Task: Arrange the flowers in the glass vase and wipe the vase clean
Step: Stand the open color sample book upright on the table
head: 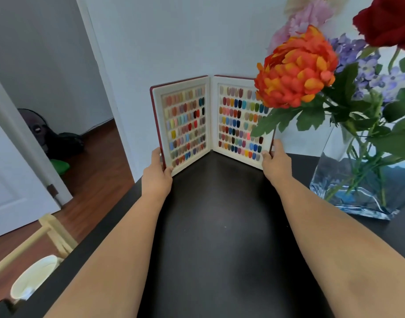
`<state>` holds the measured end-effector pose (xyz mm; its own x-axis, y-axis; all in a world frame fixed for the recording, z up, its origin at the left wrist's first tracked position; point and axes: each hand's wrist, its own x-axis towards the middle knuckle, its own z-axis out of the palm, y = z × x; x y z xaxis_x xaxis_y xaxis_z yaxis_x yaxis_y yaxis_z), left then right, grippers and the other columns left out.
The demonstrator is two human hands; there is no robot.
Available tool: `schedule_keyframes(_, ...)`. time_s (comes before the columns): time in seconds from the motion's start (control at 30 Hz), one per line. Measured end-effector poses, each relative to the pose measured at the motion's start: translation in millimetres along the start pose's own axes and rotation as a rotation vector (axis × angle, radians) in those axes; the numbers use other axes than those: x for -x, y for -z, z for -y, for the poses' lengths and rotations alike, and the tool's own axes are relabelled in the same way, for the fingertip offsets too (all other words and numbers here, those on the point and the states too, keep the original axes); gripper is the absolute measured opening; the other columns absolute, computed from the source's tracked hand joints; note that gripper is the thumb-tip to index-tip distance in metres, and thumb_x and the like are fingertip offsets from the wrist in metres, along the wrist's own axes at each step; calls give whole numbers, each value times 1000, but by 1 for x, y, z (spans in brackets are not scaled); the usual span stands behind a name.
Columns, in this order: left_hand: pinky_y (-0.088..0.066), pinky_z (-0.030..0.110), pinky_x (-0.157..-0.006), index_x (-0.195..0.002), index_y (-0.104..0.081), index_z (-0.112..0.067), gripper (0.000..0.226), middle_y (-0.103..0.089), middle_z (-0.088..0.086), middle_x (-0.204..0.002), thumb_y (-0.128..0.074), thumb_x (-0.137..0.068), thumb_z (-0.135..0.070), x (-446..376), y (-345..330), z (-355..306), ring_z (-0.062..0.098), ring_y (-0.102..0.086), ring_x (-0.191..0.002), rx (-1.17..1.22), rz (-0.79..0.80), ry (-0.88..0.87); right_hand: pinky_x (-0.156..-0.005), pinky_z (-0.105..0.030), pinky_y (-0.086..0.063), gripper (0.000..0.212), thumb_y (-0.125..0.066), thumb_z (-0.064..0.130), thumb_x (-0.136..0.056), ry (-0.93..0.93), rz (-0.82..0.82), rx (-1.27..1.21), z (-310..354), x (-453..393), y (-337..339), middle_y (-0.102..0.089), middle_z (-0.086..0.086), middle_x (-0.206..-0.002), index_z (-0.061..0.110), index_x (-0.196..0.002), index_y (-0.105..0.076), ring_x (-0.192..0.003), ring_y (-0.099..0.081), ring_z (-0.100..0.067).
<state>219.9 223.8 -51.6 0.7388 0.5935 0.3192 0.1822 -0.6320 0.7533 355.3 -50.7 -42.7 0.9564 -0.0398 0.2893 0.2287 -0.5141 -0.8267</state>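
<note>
Glass rectangular vase [334, 180], right of right hand [276, 160], holds mixed flowers [295, 72]; one open swatch book [210, 120] is gripped by left hand [158, 173] and right.

Bare black desk [219, 226] lies open between both forearms. The upright red-edged folding colour-swatch case [210, 120] blocks the back; the clear square glass vase [348, 191] and its overhanging orange flower [295, 70] crowd the right.

both arms outstretched, left hand [157, 173] and right hand [276, 162] fingers curled, gripping

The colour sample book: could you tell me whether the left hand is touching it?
Touching. The head view shows the left hand wrapped around the lower outer edge of the colour sample book.
</note>
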Motion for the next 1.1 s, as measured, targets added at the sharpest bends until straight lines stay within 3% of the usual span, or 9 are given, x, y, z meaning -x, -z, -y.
schedule_keyframes(0.27,-47,30,-66,-138,-28,-29,54,-64,12,-116,-56,-95,-12,-26,-9,-4,18,-58,-81,-31,56,-21,-76,-30,-42,32,-49,20,-98,-21,-16,0,-6,-22,-1,-64,-15,-114,23,-129,-42,-88,-56,-26)
schedule_keyframes(0.47,-47,31,-65,-137,-28,-29,53,-64,11,-117,-56,-95,-12,-36,-18,-9,18,-58,-82,-40,68,-28,-77,-29,-40,32,-48,18,-98,-29,-36,-12,-9,-33,-4,-63,-15,-115,21,-129,-44,-89,-55,-27)
schedule_keyframes(0.67,-47,30,-65,-137,-29,-29,54,-64,11,-119,-58,-95,-13,-45,-22,-11,15,-57,-82,-57,65,-3,-82,-28,-38,41,-47,20,-98,-57,-64,-25,-12,-41,-6,-60,-12,-122,23,-139,-40,-103,-56,-29)
schedule_keyframes(0.87,-48,30,-66,-140,-27,-26,59,-64,12,-118,-56,-93,-7,-40,-18,-14,18,-59,-84,-89,93,-3,-79,-29,-37,46,-47,18,-97,-80,-72,7,-10,-33,-7,-60,-16,-113,21,-141,-34,-102,-57,-35)
schedule_keyframes(0.93,-50,34,-70,-140,-26,-25,60,-63,12,-122,-57,-92,-5,-35,-16,-16,25,-63,-92,-95,116,13,-76,-29,-37,43,-45,17,-97,-131,-47,13,-10,-27,-6,-60,-18,-115,21,-139,-35,-102,-57,-36)
schedule_keyframes(1.03,-49,39,-90,-140,-31,-20,63,-56,9,-135,-63,-88,-3,-17,-16,-19,29,-59,-114,-39,106,83,-76,-29,-38,43,-45,18,-96,-251,6,-51,-8,-17,1,-61,-14,-121,22,-138,-39,-104,-57,-31)
schedule_keyframes(1.1,-42,35,-99,-141,-34,-16,66,-48,9,-141,-67,-85,-4,0,-17,-22,27,-52,-123,-2,80,103,-78,-28,-40,50,-48,19,-93,-314,44,-116,-5,-8,9,-56,-12,-130,21,-142,-35,-110,-55,-29)
